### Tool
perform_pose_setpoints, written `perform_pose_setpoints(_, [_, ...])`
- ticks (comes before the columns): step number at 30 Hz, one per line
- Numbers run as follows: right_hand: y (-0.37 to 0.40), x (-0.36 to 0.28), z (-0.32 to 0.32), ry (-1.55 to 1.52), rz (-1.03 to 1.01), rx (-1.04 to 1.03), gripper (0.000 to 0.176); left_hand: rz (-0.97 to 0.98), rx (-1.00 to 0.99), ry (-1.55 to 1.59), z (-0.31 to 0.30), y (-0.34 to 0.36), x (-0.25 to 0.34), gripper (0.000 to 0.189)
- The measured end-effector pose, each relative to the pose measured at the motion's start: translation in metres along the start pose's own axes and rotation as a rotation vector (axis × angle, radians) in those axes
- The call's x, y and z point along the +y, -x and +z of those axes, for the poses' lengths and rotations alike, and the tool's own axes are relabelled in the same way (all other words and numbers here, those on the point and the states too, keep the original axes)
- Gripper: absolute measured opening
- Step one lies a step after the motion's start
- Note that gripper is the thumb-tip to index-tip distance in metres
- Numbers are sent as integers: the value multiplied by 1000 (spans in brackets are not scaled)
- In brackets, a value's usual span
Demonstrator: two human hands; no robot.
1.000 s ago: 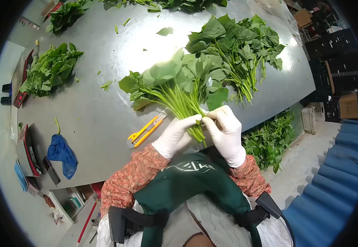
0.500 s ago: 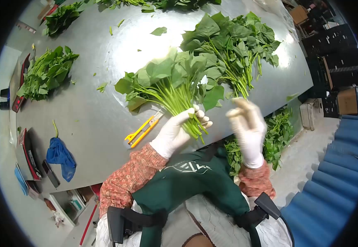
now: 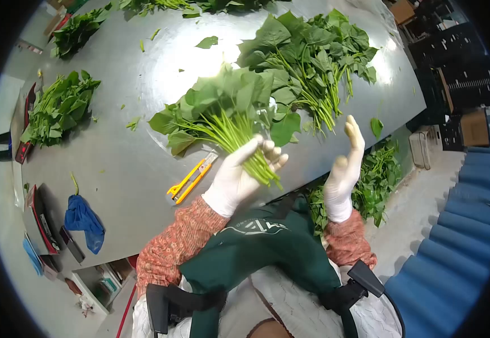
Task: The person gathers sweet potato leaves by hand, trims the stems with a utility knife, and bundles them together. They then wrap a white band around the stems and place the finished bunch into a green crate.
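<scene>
A bunch of leafy green stems (image 3: 228, 127) lies in my left hand (image 3: 238, 177), whose white-gloved fingers wrap round the stem ends near the table's front edge. My right hand (image 3: 346, 169), also gloved, is raised to the right of the bunch, thumb and fingers apart, holding nothing. Just left of the held bunch, a yellow box cutter (image 3: 190, 180) rests on the metal table (image 3: 138, 197). Beyond my right hand is a larger pile of leafy stems (image 3: 318, 62) on the table.
More greens (image 3: 62, 107) lie at the left, with others along the far edge. A blue cloth (image 3: 84, 219) is at the front left. Below the table's right edge are further greens (image 3: 377, 186), beside a blue corrugated surface (image 3: 453, 236).
My right hand has turned more upright, with its fingers spread wider. My left hand still holds the bunch, which has tilted slightly. A small leaf now shows on the table's right side.
</scene>
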State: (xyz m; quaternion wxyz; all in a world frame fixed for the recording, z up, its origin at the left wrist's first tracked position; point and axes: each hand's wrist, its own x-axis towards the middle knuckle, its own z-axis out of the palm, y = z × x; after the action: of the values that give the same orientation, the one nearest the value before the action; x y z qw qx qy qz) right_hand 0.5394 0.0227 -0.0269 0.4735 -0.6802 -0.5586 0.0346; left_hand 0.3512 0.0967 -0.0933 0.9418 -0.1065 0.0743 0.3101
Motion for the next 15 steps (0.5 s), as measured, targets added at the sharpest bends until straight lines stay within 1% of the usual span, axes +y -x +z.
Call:
perform_pose_setpoints(1, [11,-4,13,-182,-53,121,80,22,30,10,10,-2,-2,13])
perform_pose_setpoints(2, [23,-8,26,-246,-57,141,84,28,-11,40,18,-6,-2,15])
perform_pose_setpoints(4, [26,-25,53,-305,-184,174,79,36,-41,-1,36,-7,-6,16])
perform_pose_setpoints(5, [20,-31,62,-298,-304,187,70,43,-53,-22,41,-5,-8,17])
perform_pose_setpoints(6, [17,-30,68,-214,-318,135,75,10,-77,-19,42,-1,-11,20])
perform_pose_setpoints(7, [13,-29,74,-131,-336,84,80,11,-149,-94,34,0,-10,19])
perform_pose_setpoints(8, [7,-30,75,-124,-311,-20,82,50,-35,-122,33,5,-7,20])
perform_pose_setpoints(9, [5,-31,75,-147,-308,-60,81,91,74,-146,33,9,-1,20])
perform_pose_setpoints(10, [3,-33,76,-169,-305,-99,80,85,22,-175,33,12,3,19])
perform_pose_setpoints(11, [6,-33,77,-226,-322,-75,76,79,-27,-202,33,14,8,19])
perform_pose_setpoints(12, [3,-30,68,-168,-378,-72,70,132,-64,-323,44,15,14,17])
perform_pose_setpoints(13, [-7,-26,54,-99,-375,-96,54,181,-129,-307,58,19,15,14])
perform_pose_setpoints(15, [-20,0,39,88,-281,-8,41,369,-136,-603,70,25,31,9])
